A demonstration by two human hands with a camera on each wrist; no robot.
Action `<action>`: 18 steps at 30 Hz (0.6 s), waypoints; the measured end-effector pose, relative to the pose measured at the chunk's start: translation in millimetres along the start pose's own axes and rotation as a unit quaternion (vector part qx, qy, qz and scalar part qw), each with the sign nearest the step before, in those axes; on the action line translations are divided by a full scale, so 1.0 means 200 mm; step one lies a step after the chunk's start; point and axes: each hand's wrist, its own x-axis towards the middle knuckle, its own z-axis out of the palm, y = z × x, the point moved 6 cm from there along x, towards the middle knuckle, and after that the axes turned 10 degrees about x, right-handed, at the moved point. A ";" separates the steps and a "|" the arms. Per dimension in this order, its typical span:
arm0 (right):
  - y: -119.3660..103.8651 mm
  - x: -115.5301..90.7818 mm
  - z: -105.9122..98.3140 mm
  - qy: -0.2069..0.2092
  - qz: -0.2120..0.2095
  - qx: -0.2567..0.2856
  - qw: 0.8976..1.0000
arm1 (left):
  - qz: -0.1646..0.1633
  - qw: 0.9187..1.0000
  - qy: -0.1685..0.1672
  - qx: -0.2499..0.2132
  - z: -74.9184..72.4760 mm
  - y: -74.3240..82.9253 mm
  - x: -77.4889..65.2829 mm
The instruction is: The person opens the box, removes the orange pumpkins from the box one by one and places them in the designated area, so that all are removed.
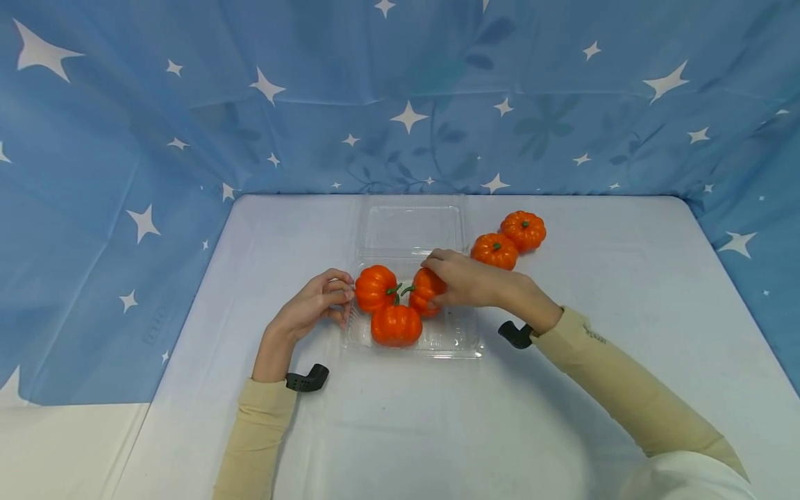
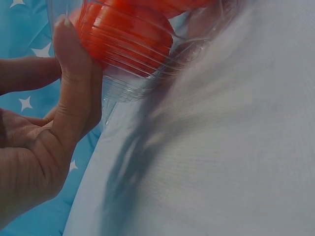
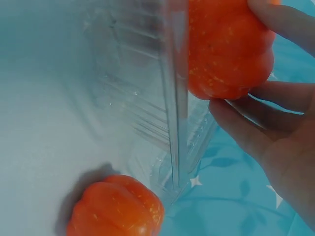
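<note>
My right hand (image 1: 465,278) grips a small orange toy pumpkin (image 1: 426,292) over the right part of a clear plastic clamshell box (image 1: 459,340). The right wrist view shows thumb and fingers around this pumpkin (image 3: 229,49), beside the box's ribbed wall (image 3: 142,98). My left hand (image 1: 319,298) holds the box's left rim, fingers bent; in the left wrist view its fingertips lie against the clear wall (image 2: 123,91). Inside the box sit two more pumpkins, one at the left (image 1: 373,288) and one at the front (image 1: 396,326). Their green stems point toward the middle.
The box's lid (image 1: 412,226) lies open toward the back. Behind and right of the box, two pumpkins, one nearer (image 1: 495,251) and one farther (image 1: 523,230), stand close together on the white table (image 1: 387,430). A blue star-patterned curtain (image 1: 312,97) hangs along the back edge.
</note>
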 end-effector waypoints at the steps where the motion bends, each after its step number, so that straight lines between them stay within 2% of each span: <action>1: 0.00 0.00 0.00 -0.001 0.001 -0.001 1.000 | -0.001 1.000 0.000 0.000 0.00 0.00 0.00; 18: 0.04 -0.04 0.04 -0.022 0.024 0.015 0.999 | -0.004 1.000 0.004 0.001 0.00 -0.01 0.01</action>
